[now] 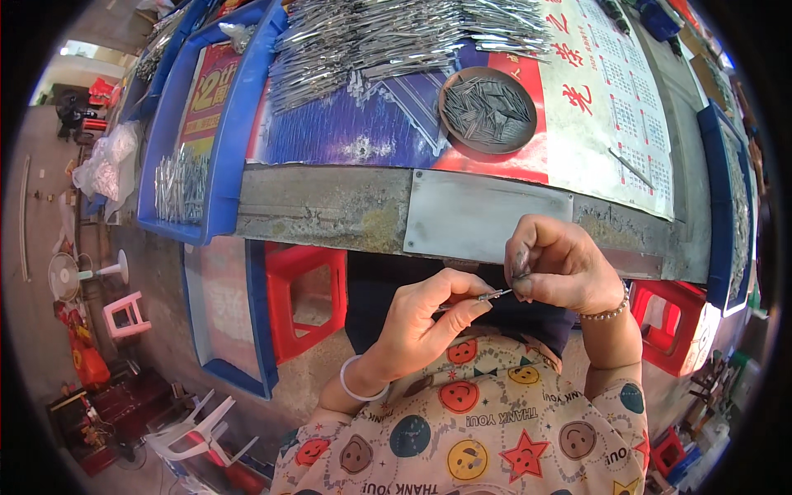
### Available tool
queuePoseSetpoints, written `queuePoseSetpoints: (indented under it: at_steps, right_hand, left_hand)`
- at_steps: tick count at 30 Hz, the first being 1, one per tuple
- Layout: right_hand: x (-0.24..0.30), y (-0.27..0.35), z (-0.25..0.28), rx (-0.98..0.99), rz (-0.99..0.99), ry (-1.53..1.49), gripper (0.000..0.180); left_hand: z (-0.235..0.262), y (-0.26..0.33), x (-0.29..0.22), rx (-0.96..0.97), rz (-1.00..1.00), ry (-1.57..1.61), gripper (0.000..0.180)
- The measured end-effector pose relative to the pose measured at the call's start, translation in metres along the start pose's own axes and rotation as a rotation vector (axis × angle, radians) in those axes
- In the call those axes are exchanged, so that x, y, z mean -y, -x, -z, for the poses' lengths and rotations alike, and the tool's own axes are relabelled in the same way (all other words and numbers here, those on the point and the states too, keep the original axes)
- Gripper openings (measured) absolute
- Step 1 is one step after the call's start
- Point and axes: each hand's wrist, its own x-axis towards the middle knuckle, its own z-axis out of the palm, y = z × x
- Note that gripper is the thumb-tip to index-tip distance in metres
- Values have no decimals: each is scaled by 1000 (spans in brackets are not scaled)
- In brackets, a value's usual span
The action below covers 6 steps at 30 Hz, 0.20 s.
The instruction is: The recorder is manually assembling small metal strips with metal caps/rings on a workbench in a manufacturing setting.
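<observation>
In front of my body, below the table edge, my left hand [437,313] pinches a slim silver metal piece [493,294] between thumb and fingers. Its tip points right, toward my right hand [557,268]. The darkened thumb and forefinger of that hand are closed at the tip of the piece; whatever small part they hold is too tiny and hidden to name. A round brown bowl [446,124] of small dark metal strips [488,107] stands on the table ahead. Behind it lies a large heap of long silver metal pieces [371,41].
A blue tray [224,165] with metal pieces stands at the table's left, another blue tray [716,206] at the right. A bare metal plate [487,210] covers part of the near edge. One thin strip [631,167] lies on the calendar sheet. Red stools [307,297] stand below.
</observation>
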Motion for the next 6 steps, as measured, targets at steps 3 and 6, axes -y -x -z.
queuePoseSetpoints:
  at_steps: [3,6]
  right_hand:
    - [0,-1,-2,-4,14,-16,17]
    - [-1,-2,-3,-9,17,-30,17]
  left_hand:
    - [1,0,0,5,3,-5,12]
    - [2,1,0,18,16,1,12]
